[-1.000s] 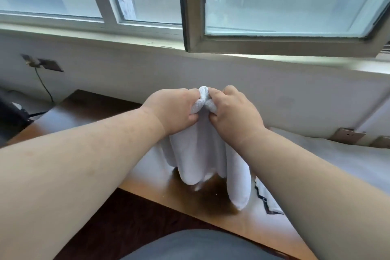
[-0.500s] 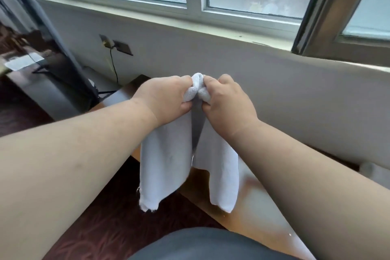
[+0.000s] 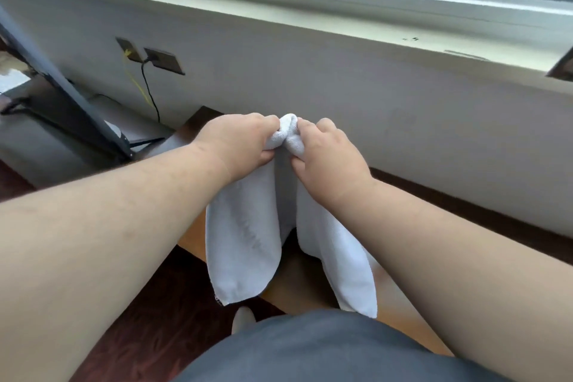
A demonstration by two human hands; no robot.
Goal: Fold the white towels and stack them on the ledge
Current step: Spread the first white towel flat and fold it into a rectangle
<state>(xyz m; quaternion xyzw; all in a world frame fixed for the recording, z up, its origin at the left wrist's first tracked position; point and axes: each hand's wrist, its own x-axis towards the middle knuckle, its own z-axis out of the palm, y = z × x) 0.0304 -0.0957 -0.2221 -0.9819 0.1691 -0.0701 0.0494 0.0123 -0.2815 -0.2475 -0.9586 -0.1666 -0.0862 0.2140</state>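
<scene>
Since the earlier frame our view has swung left and down along the wall, and the towel's two hanging halves have drawn a little apart; our hands have kept their grip close together at its top. Our left hand [image 3: 240, 146] curls its fingers round one bunched corner of the small white terry-cloth towel [image 3: 245, 239], and our right hand [image 3: 330, 161] pinches the other corner just beside it, knuckles almost touching. From there the cloth drops in two lobes, one under each wrist, hanging free above the glossy brown wooden bench [image 3: 297, 279] and touching nothing we can see. Further out, the pale painted window ledge [image 3: 356, 31] runs along the top of the wall with no folded towel on the stretch in view. We judge the task early: this towel is doubled corner to corner but not yet flattened, folded down or set on the ledge, and no stack shows.
</scene>
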